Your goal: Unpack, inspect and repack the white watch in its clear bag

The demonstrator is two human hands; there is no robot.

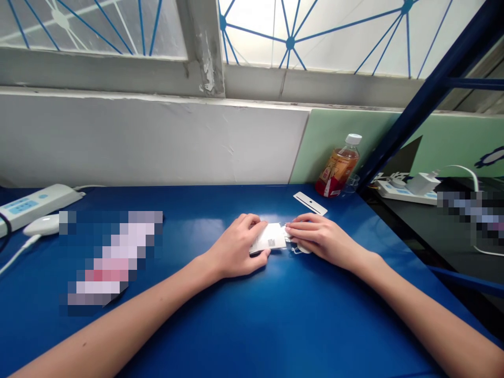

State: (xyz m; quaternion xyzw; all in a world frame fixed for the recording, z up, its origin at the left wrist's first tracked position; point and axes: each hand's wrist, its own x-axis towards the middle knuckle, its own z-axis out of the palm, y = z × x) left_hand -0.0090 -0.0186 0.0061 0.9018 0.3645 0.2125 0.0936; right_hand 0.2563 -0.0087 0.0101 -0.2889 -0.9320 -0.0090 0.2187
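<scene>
On the blue tabletop, a flat white packet (271, 237) with a small dark square print lies between my two hands. My left hand (240, 247) grips its left end, the thumb along the near edge and the fingers over the far side. At the packet's right end, my right hand (321, 234) has its fingers pressed together on clear plastic (289, 239); the fingertips partly cover it. A white round-edged piece (302, 249) shows under the right fingers; its kind is unclear. Just beyond the right hand lies a white card (310, 203) with a dark line and a small hole.
A drink bottle (338, 167) with a white cap stands at the back right by a blue metal post (413, 113). A pixelated long object (118, 257) lies at left, near a power strip (39, 203) and a white corded device (42, 224). Another power strip (405, 193) sits right.
</scene>
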